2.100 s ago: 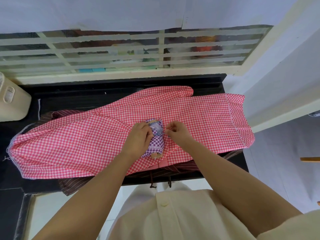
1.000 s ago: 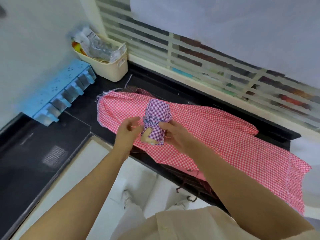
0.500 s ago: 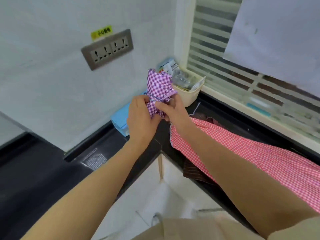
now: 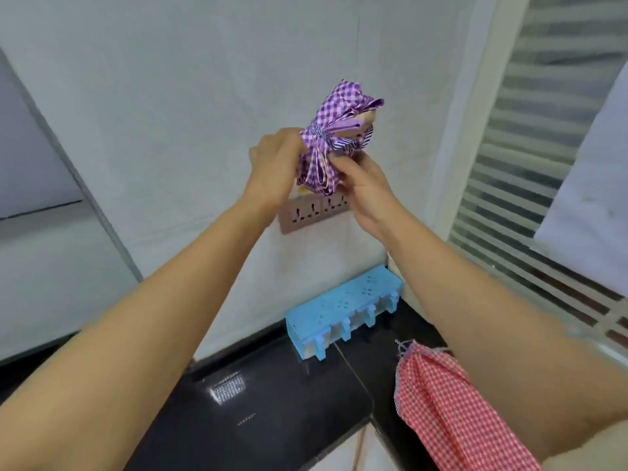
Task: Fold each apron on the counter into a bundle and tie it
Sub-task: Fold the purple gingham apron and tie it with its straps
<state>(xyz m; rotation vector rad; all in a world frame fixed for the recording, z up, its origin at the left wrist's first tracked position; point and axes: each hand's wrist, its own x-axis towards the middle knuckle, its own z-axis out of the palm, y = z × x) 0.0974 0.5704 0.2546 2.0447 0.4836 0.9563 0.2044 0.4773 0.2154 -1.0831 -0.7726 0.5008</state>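
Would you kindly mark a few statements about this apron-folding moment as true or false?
1. The left hand and right hand both hold the purple checked bundle up in the air. True.
2. A striped tie is wrapped round the bundle. True.
3. The red checked apron is folded and tied. False: it lies loose on the counter.
4. The blue rack hangs above the wall socket. False: it sits below the socket, down by the counter.

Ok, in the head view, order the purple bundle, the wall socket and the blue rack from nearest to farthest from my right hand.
1. purple bundle: gripped by the right hand, raised.
2. wall socket: just below and behind the hand.
3. blue rack: lowest, well under the socket.
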